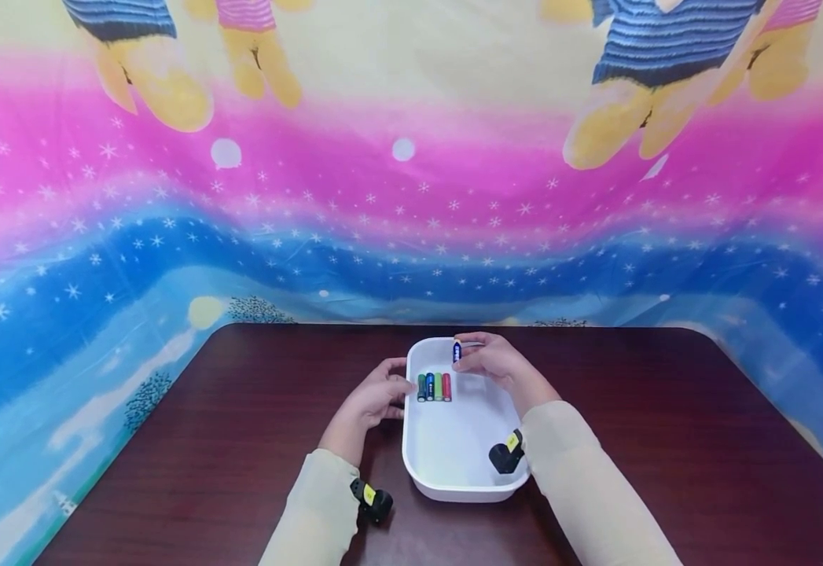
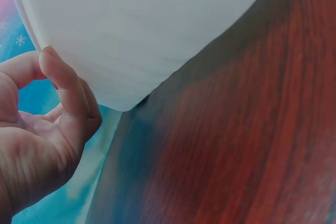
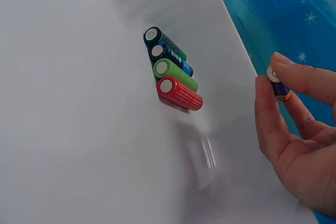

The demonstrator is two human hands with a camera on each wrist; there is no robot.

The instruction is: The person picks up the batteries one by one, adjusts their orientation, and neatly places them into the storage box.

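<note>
A white plastic tray (image 1: pixel 464 464) stands on the table. My left hand (image 1: pixel 377 395) grips its left rim, thumb at the edge and the other fingers along the outside wall. Over the far end of the tray, my right hand (image 1: pixel 496 360) pinches a dark blue battery (image 3: pixel 281 89) with a yellowish end between thumb and fingers. Inside the tray, side by side in a row near the left wall, lie a dark green battery (image 3: pixel 164 43), a dark blue-and-black battery (image 3: pixel 171 60), a light green battery (image 3: pixel 176 75) and a red battery (image 3: pixel 181 94).
The dark reddish-brown wooden table (image 1: pixel 255 472) extends around the tray. Behind it hangs a patterned cloth (image 1: pixel 411 204) in pink and blue. A black camera (image 1: pixel 372 501) is strapped to the left sleeve, and another camera (image 1: pixel 506 453) on the right sleeve overlaps the tray's near right side.
</note>
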